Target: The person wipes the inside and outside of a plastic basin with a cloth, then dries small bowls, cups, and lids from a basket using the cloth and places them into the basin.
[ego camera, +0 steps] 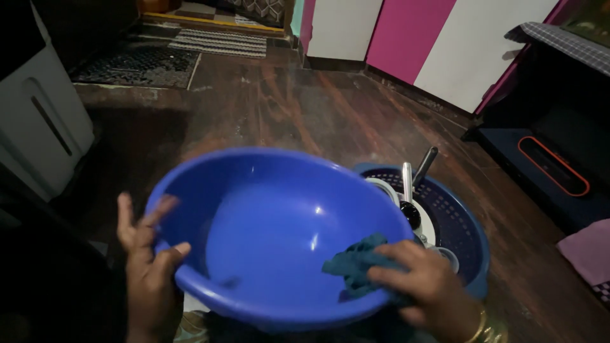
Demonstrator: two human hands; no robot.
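I judge wiping underway: left hand [149,270] clamps blue basin [273,235] rim, right hand [426,282] presses teal cloth [356,263] inside; next sweep needs steady bracing.

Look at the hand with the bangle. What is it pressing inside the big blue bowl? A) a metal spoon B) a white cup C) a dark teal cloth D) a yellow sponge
C: the right hand presses a crumpled dark teal cloth against the inner wall of the blue bowl, while the left hand grips the rim.
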